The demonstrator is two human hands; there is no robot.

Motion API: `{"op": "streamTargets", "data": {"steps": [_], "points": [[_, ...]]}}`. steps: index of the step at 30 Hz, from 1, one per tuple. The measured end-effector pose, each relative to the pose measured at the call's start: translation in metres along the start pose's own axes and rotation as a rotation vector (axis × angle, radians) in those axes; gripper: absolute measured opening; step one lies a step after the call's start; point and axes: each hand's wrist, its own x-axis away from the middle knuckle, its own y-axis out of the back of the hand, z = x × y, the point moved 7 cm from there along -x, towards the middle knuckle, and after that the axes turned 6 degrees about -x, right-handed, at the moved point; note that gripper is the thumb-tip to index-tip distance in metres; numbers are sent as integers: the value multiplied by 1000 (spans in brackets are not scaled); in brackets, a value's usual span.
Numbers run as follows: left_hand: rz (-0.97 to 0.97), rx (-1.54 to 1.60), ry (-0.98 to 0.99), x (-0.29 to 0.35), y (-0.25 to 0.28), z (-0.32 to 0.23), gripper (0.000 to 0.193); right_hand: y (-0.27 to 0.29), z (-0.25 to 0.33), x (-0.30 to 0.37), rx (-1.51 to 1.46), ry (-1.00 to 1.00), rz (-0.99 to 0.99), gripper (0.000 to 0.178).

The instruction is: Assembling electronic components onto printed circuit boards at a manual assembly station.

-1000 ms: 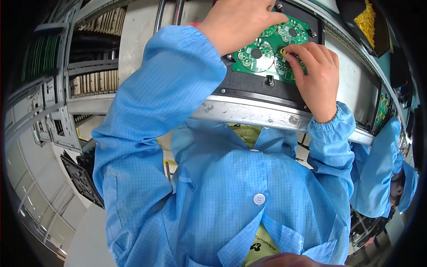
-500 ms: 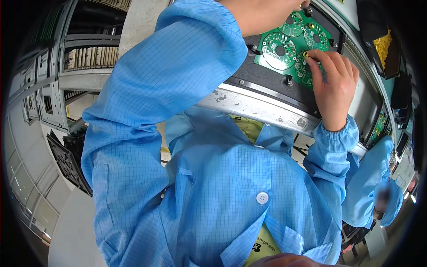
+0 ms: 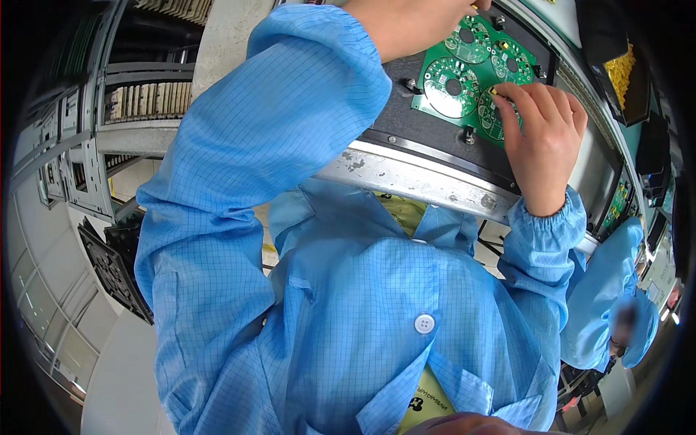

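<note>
A green circuit board panel (image 3: pixel 428 109) with several round sections lies in a black fixture (image 3: pixel 406 130), held at its edges by black clips. Over the nearer right round section is my right hand (image 3: pixel 540 134), its thumb and index finger pinched on a small yellow component (image 3: pixel 494 92) at the board. A similar yellow component (image 3: pixel 504 46) sits on the round section beyond. My left hand (image 3: pixel 413 25) reaches across the far left of the board at the upper picture edge. Its fingertips look closed together there, partly cut off; what they hold is not clear.
A black bin of small yellow parts (image 3: pixel 620 76) stands at the far right. A worn metal rail (image 3: pixel 406 174) runs along the fixture's near side. Racks with slotted trays (image 3: pixel 148 98) are at left. A co-worker in a blue sleeve (image 3: pixel 602 290) is at right.
My left hand has shifted slightly left, its fingertips nearer the upper edge. The right hand stays pinched at the same round section. The board appears slightly left in the picture.
</note>
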Motion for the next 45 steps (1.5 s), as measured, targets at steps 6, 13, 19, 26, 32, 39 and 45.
{"op": "streamTargets", "data": {"steps": [6, 13, 19, 26, 32, 39, 45], "points": [[-1, -44, 51, -2, 8, 8, 4, 1, -7, 2, -29, 56, -30, 17], [111, 18, 85, -9, 13, 0, 6, 5, -13, 3, -14, 112, -48, 15], [101, -87, -21, -11, 12, -18, 6, 5, -52, 11, -338, 32, -120, 20], [126, -256, -43, -18, 6, -33, 6, 0, -94, 23, -615, -237, -174, 16], [147, -186, -6, -17, -2, -19, 5, 1, -97, 27, -650, -235, -171, 17], [122, -235, -71, -21, -3, -22, 4, -3, -98, 27, -659, -213, -163, 17], [165, -187, -18, -22, -2, -28, 4, -5, -97, 27, -677, -212, -161, 15]]}}
